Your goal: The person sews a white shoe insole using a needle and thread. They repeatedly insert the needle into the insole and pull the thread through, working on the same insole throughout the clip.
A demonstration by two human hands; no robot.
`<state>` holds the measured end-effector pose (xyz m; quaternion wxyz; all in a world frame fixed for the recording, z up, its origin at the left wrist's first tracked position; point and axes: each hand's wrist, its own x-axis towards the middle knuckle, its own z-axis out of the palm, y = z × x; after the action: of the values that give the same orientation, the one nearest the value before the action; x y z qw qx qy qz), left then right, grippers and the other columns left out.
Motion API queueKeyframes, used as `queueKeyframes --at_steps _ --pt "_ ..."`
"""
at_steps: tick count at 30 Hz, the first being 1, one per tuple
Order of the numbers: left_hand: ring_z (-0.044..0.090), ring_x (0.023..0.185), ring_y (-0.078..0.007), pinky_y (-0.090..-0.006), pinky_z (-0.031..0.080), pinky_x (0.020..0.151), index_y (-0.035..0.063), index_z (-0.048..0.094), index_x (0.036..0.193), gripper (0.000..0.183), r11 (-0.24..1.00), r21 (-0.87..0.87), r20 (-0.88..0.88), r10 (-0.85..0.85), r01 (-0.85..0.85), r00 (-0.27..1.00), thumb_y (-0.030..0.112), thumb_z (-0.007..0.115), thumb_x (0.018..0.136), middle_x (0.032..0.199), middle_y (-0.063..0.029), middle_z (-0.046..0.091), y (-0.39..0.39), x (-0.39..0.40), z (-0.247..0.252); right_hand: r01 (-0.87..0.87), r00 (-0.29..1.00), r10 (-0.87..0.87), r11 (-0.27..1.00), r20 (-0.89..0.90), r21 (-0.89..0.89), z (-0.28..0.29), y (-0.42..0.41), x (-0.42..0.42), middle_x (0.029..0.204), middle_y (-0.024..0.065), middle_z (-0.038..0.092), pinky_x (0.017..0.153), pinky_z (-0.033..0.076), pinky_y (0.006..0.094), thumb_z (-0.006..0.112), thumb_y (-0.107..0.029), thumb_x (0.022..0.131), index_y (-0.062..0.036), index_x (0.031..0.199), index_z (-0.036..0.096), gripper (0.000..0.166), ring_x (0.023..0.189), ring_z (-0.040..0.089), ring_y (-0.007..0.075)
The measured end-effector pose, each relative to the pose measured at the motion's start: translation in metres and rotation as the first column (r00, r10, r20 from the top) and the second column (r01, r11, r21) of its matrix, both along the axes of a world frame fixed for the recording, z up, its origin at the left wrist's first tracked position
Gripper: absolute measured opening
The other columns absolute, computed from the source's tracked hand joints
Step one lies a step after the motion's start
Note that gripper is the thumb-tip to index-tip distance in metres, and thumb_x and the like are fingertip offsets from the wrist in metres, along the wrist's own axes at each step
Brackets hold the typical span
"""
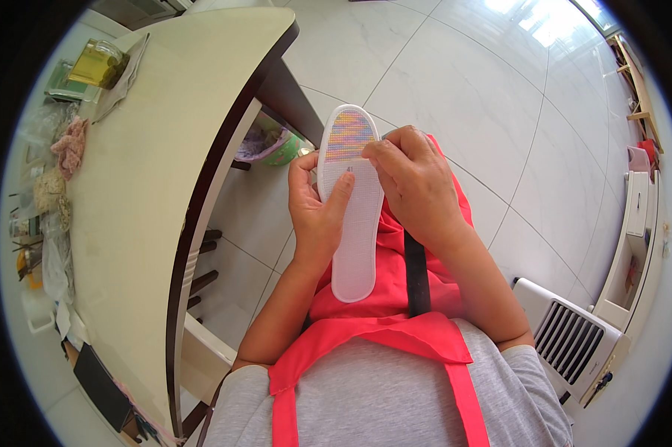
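A white shoe insole [357, 234] with a bound edge is held upright over my lap. Multicoloured stitching in pink, yellow and purple covers its toe end, and a printed size mark sits just below that. My left hand [319, 204] grips the insole's left side, thumb across the front and fingers behind. My right hand [414, 173] is at the right edge near the lower border of the stitching, thumb and forefinger pinched together. Whether a needle or thread is between those fingertips is too small to tell. A red apron [364, 329] lies beneath, over a grey shirt.
A cream table [140, 184] with a dark edge curves along my left, bearing a glass jug [98, 64], a pink cloth [70, 146] and plastic bags. A green bin [283, 148] stands under it. At right are a white heater [570, 332] and a drawer cabinet [629, 251].
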<state>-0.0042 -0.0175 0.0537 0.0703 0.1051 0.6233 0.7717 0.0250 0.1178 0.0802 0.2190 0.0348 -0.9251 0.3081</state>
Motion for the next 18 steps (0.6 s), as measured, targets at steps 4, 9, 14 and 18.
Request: queueKeyframes --at_steps 4,9,14,18 --pt "0.058 0.083 -0.0119 -0.0238 0.05 0.068 0.0019 0.036 0.108 0.032 1.0 0.01 0.001 -0.012 0.012 1.0 0.002 0.057 0.083 0.098 -0.0111 0.055 0.0001 0.0004 0.0 -0.005 1.0 0.004 0.999 0.011 0.032 0.0006 -0.0005 0.0013 0.086 0.0077 0.049 0.068 0.048 0.0331 0.059 0.0 0.068 -0.0053 0.09 0.057 0.023 0.082 0.053 0.0239" --pt "0.058 0.081 -0.0114 -0.0237 0.05 0.067 0.0027 0.036 0.107 0.032 1.0 -0.012 0.023 -0.011 0.011 1.0 0.002 0.057 0.083 0.097 -0.0111 0.055 -0.0008 0.0017 0.0004 -0.017 1.0 0.019 0.994 -0.024 0.106 0.0003 -0.0004 0.001 0.085 0.0077 0.048 0.068 0.048 0.0328 0.058 0.001 0.067 -0.0048 0.088 0.054 0.022 0.082 0.053 0.0238" --pt "0.058 0.079 -0.0107 -0.0233 0.05 0.066 0.0027 0.037 0.106 0.031 1.0 -0.019 0.013 0.014 -0.014 1.0 0.002 0.058 0.083 0.095 -0.0087 0.054 0.0002 0.0017 -0.0007 -0.017 0.999 0.02 0.992 -0.03 0.121 0.0002 -0.0005 0.0015 0.084 0.0077 0.046 0.067 0.047 0.0324 0.058 0.0 0.067 -0.0045 0.086 0.053 0.02 0.079 0.052 0.0234" --pt "0.056 0.076 -0.0087 -0.0222 0.048 0.064 0.0023 0.04 0.104 0.028 0.994 -0.096 -0.04 0.039 -0.043 0.998 0.001 0.058 0.082 0.093 -0.0057 0.054 0.0019 0.0037 0.002 -0.012 0.996 0.028 0.98 -0.08 0.197 0.0048 -0.0034 0.0011 0.082 0.0079 0.045 0.065 0.046 0.0321 0.059 -0.001 0.066 -0.0033 0.081 0.051 0.017 0.076 0.05 0.0226"
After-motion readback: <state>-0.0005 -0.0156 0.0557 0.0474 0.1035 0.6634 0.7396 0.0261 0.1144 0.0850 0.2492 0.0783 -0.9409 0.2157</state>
